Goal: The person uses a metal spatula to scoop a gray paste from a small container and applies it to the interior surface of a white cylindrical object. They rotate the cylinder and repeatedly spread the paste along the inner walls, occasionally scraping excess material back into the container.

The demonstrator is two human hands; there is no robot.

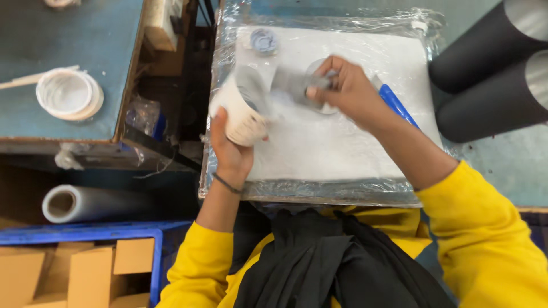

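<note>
Left hand (233, 149) is wrapped around a white cup (242, 114), tilted with its mouth toward the right hand; grip looks firm, fingers closed round the lower wall. Right hand (345, 90) is pinched on a small grey blurred thing (297, 85) held between the two hands, just at the cup's mouth; I can't tell what it is, could be a strip of film or tape. Under the right hand sits a clear round dish (319, 85), partly hidden by the fingers. Both hands work over a white sheet (337, 148) lying on a board wrapped in clear plastic (228, 182). Beyond the left hand, a small round grey lid (264, 41) rests on the sheet. A blue handle (395, 104) pokes out from under the right wrist, touching the sheet. Well off past the left hand, a roll of white tape (68, 94) lies on a blue table (85, 34); nearer me on that side, a roll of clear film (85, 202) and cardboard boxes (91, 274) in a blue crate (155, 256). Two dark tubes (485, 74) beyond the right arm. My read: keep the cup steady and tilted, let the right hand do the fine work, keep the grey piece taut so it doesn't crease, and keep the wrist clear of the dish.
</note>
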